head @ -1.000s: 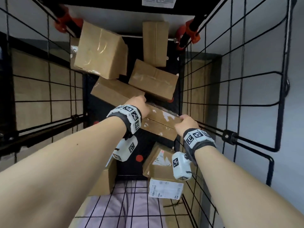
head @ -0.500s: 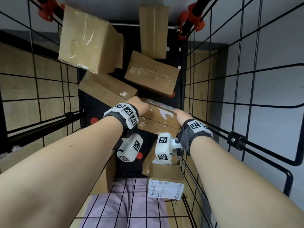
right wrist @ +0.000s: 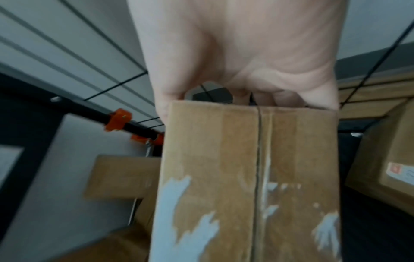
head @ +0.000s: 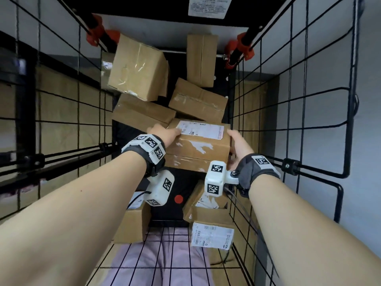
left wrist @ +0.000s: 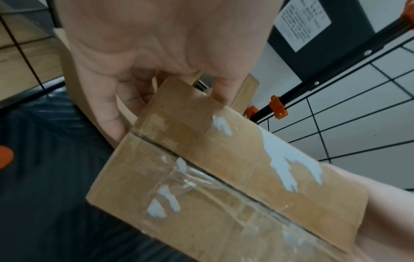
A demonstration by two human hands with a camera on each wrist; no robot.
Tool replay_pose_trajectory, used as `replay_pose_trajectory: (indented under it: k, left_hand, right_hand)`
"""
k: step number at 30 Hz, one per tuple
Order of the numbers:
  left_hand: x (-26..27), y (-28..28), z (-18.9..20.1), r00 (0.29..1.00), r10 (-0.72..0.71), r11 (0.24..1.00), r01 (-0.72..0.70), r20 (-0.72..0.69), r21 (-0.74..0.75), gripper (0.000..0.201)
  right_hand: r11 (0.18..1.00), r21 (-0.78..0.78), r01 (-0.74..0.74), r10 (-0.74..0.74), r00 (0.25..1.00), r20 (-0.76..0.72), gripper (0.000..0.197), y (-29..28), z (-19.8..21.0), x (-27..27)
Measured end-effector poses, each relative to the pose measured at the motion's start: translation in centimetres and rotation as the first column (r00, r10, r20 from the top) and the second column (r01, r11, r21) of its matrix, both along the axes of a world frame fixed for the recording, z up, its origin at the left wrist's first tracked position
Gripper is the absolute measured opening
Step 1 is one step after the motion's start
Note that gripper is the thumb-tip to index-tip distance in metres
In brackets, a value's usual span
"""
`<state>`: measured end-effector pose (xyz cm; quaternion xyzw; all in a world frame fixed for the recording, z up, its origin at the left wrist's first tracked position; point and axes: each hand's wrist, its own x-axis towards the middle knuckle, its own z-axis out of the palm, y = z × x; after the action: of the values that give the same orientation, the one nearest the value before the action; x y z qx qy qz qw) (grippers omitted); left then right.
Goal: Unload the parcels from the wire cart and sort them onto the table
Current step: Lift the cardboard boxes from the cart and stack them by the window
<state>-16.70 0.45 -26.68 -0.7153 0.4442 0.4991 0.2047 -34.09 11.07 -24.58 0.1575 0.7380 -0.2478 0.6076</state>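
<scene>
The left hand and the right hand grasp the two short ends of one cardboard parcel, fingers curled around its edges. Its long axis runs left to right, and the shipping label faces up.

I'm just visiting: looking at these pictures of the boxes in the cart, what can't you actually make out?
- Print on the held box's label: too small and blurred in the head view.
- Right hand's fingertips: hidden behind the box in the right wrist view.
- The notice at the far end of the cart: cut off by the top edge in the head view.
- The table: not in any view.
</scene>
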Motion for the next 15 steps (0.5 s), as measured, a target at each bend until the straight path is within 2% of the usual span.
replay_pose_trajectory:
  k: [6,11,15]
  left_hand:
    - [2.7,-0.3,3.3,0.991,0.082,0.994,-0.089,-0.105,-0.058,0.075]
    - [5.1,-0.7,6.9,0.973,0.121,0.981,-0.148,-0.195,-0.127,0.060]
    - [6.5,-0.4,10.1,0.951,0.198,0.966,-0.231,-0.239,-0.117,0.079]
  right_hand:
    - [0.996,-0.034,-0.078,0.075,0.995,-0.064,0.042,-0.8,4.7,2.1]
    - [0.996,-0.076,-0.047,0.041,0.996,-0.079,0.039,0.1,9.3,4.6]
    - [0.988,-0.139,0.064,-0.074,0.995,-0.064,0.039,1.3,12.9,6.8]
